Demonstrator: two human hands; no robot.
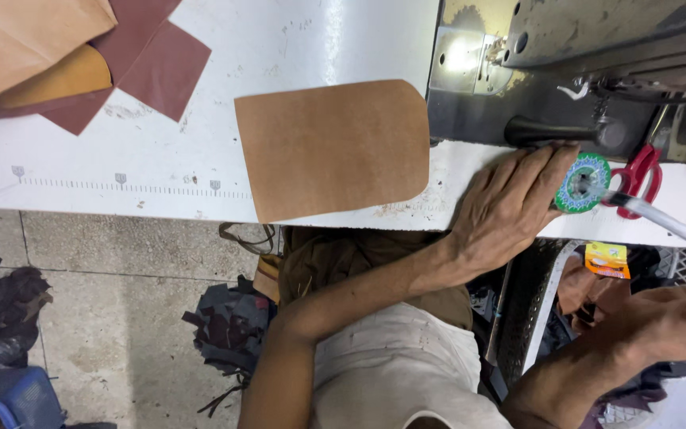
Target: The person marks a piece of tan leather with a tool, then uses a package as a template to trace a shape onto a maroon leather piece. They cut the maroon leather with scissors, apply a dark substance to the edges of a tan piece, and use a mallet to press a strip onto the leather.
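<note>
While your left hand [510,208] lies flat and open | green tape roll [582,183] touches its fingertips at 3 o'clock | right hand [668,322] farther, grip unclear.

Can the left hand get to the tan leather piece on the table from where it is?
Probably yes. The left hand rests flat on the white table just beside the tan leather piece, with bare tabletop between them and nothing lying on the piece.
</note>
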